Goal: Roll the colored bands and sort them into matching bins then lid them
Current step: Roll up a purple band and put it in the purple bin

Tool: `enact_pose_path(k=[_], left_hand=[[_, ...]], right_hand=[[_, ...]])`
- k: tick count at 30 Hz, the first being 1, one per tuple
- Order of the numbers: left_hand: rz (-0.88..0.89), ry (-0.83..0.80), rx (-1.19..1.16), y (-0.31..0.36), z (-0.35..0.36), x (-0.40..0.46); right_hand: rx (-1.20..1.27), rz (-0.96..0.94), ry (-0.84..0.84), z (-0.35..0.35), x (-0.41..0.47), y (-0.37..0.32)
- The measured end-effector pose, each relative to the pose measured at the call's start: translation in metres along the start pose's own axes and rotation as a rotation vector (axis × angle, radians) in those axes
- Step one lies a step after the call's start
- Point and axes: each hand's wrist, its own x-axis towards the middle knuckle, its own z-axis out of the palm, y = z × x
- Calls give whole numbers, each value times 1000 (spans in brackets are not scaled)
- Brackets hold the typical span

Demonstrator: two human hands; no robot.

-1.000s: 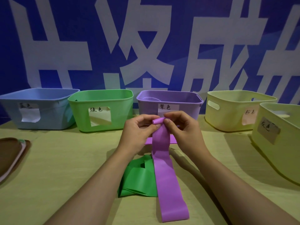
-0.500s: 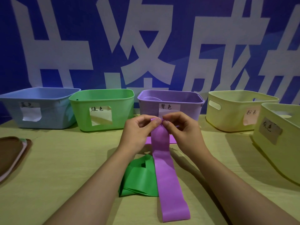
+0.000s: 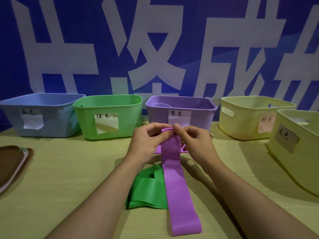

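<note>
A long purple band [image 3: 176, 183] hangs from both hands down to the table, its top end curled into a small roll. My left hand [image 3: 146, 142] and my right hand [image 3: 193, 140] pinch that rolled end between fingertips, just in front of the purple bin [image 3: 198, 116]. A folded green band [image 3: 148, 190] lies on the table under my left wrist, partly covered by the purple band. Another purple piece [image 3: 183, 149] lies flat behind the hands. The green bin [image 3: 107, 107] stands left of the purple one, the blue bin [image 3: 57, 118] further left.
Two pale yellow bins stand at the right, one further back [image 3: 245, 121] and one nearer [image 3: 293, 159] at the frame edge. A stack of brown lids [image 3: 12, 163] lies at the left table edge. A blue banner with white characters forms the backdrop.
The fingers of both hands have shifted on the rolled end of the purple band; the roll now shows between the fingertips. The band's lower end has hardly moved.
</note>
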Motion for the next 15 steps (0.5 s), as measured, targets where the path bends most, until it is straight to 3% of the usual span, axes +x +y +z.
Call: enact_pose_path(k=[15], left_hand=[[-80,-4,-60,0,-1,1]], right_hand=[[181,62,-15,1,2,5]])
